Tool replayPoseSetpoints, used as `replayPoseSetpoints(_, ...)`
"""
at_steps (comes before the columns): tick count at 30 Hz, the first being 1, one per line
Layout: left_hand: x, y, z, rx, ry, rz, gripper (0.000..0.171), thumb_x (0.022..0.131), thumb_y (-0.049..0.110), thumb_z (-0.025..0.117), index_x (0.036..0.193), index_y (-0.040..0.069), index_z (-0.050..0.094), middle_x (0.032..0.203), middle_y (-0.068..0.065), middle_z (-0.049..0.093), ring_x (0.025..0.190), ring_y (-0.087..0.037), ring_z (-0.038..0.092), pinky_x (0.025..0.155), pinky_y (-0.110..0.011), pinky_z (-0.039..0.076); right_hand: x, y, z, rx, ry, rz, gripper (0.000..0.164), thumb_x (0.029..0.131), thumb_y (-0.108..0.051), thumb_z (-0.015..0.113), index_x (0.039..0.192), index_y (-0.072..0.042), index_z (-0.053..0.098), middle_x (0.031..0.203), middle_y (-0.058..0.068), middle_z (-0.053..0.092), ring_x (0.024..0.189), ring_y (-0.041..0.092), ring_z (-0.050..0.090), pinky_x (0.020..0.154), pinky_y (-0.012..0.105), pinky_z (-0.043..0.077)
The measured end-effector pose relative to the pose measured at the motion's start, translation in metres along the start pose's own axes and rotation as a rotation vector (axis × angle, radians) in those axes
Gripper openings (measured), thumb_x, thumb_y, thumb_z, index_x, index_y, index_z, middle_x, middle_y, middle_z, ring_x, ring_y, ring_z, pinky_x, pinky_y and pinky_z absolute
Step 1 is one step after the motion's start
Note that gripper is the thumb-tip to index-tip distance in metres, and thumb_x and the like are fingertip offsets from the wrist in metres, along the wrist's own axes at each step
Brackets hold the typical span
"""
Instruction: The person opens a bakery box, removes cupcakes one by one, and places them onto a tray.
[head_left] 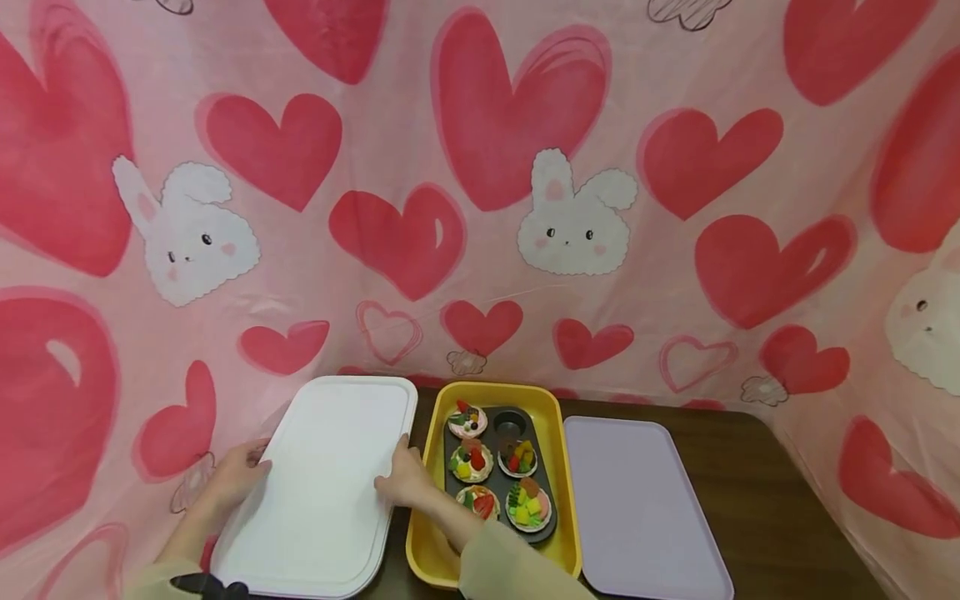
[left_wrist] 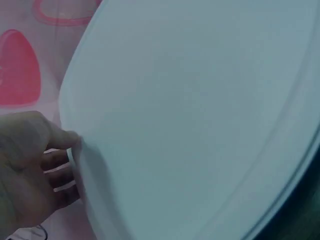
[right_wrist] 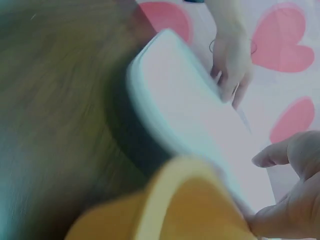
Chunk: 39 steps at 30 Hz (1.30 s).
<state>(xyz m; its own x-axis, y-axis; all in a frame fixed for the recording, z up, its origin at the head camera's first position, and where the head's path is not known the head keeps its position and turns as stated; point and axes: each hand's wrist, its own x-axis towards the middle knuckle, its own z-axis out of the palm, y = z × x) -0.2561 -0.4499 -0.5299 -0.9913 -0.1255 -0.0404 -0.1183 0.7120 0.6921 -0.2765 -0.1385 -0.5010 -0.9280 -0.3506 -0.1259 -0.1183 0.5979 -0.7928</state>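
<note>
A white rounded rectangular tray (head_left: 322, 475) lies on the left, between my two hands. My left hand (head_left: 238, 477) grips its left edge; in the left wrist view the thumb rests on the rim of the tray (left_wrist: 190, 125) and the fingers curl at its side. My right hand (head_left: 405, 477) holds the opposite edge, thumb on top. Under my right forearm stands a yellow bin (head_left: 567, 467) holding a dark muffin pan (head_left: 542, 454) with several toy fruit tarts (head_left: 528, 505). One cup (head_left: 510, 425) at the back of the pan has no tart.
A pale purple tray (head_left: 637, 500) lies right of the yellow bin. The dark wooden table (head_left: 765, 500) extends further right. A pink cloth with hearts and rabbits (head_left: 480, 283) hangs behind and at the sides, close to my left hand.
</note>
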Motion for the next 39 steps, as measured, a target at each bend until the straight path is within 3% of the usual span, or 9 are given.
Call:
replayPoseSetpoints(3,0.006,0.002,0.017,0.137,0.122,0.066,0.048,0.097,0.003,0.053,0.139,-0.018,0.045,0.126,-0.042,0.058,0.115,-0.055,0.058,0.097,-0.065,0.049,0.0,-0.009,0.011,0.057,0.0,0.123,0.091,0.087,-0.021,0.073,0.157,0.009,0.022,0.153,0.039,0.033,0.137,0.045,0.046,0.111,0.054,0.046)
replayPoseSetpoints(7,0.011,0.008,0.045,0.208,0.244,0.022,0.049,0.097,0.01,0.052,0.138,-0.015,0.046,0.132,-0.041,0.054,0.121,-0.059,0.052,0.101,-0.068,0.044,-0.001,-0.013,0.024,0.182,0.083,0.219,0.09,0.086,-0.018,0.073,0.157,0.006,0.023,0.155,0.042,0.024,0.145,0.054,0.032,0.115,0.062,0.038)
replayPoseSetpoints(10,0.012,0.015,0.064,0.188,0.249,-0.047,0.055,0.098,0.015,0.052,0.142,-0.014,0.041,0.14,-0.041,0.048,0.128,-0.059,0.047,0.108,-0.068,0.04,-0.002,-0.012,0.03,0.265,0.158,0.254,0.089,0.085,-0.014,0.072,0.158,0.004,0.024,0.157,0.043,0.019,0.149,0.056,0.021,0.119,0.064,0.031)
replayPoseSetpoints(13,0.012,0.023,0.077,0.168,0.258,-0.07,0.058,0.097,0.016,0.054,0.144,-0.014,0.04,0.142,-0.04,0.046,0.132,-0.058,0.044,0.112,-0.067,0.037,-0.003,-0.009,0.033,0.313,0.215,0.26,0.088,0.085,-0.012,0.071,0.158,0.004,0.024,0.159,0.041,0.015,0.149,0.057,0.017,0.12,0.065,0.028)
replayPoseSetpoints(17,0.013,0.033,0.086,0.166,0.295,-0.042,0.057,0.095,0.016,0.057,0.141,-0.014,0.043,0.139,-0.041,0.048,0.131,-0.059,0.043,0.111,-0.07,0.035,-0.002,-0.006,0.035,0.321,0.265,0.265,0.089,0.085,-0.013,0.07,0.158,0.005,0.022,0.161,0.04,0.013,0.148,0.056,0.024,0.117,0.062,0.033)
replayPoseSetpoints(23,0.013,0.038,0.093,0.238,0.239,-0.018,0.058,0.096,0.019,0.057,0.14,-0.015,0.044,0.145,-0.045,0.039,0.138,-0.067,0.026,0.115,-0.077,0.019,-0.004,-0.007,0.037,0.391,0.288,0.278,0.089,0.087,-0.012,0.067,0.157,0.01,0.016,0.163,0.038,0.008,0.151,0.049,0.022,0.122,0.059,0.027)
replayPoseSetpoints(27,0.008,0.038,0.098,0.255,0.192,-0.016,0.061,0.096,0.021,0.057,0.144,-0.013,0.041,0.148,-0.048,0.031,0.141,-0.069,0.018,0.115,-0.078,0.014,-0.01,-0.013,0.031,0.425,0.269,0.218,0.087,0.087,-0.014,0.066,0.157,0.011,0.019,0.164,0.036,0.008,0.152,0.05,0.016,0.124,0.061,0.021)
replayPoseSetpoints(32,0.0,0.044,0.102,0.264,0.163,-0.004,0.065,0.098,0.026,0.058,0.149,-0.008,0.038,0.156,-0.046,0.019,0.147,-0.064,0.007,0.117,-0.078,0.004,-0.023,-0.015,0.004,0.352,0.171,0.038,0.081,0.092,-0.023,0.063,0.157,0.008,0.025,0.164,0.034,0.018,0.151,0.05,0.024,0.123,0.062,0.024)
replayPoseSetpoints(39,-0.009,0.072,0.105,0.251,0.186,0.123,0.066,0.097,0.03,0.065,0.149,-0.004,0.043,0.155,-0.043,0.026,0.147,-0.062,0.016,0.116,-0.079,0.012,-0.037,0.01,-0.033,0.17,0.041,-0.126,0.077,0.1,-0.033,0.058,0.157,0.006,0.025,0.165,0.029,0.022,0.154,0.042,0.024,0.124,0.059,0.025)
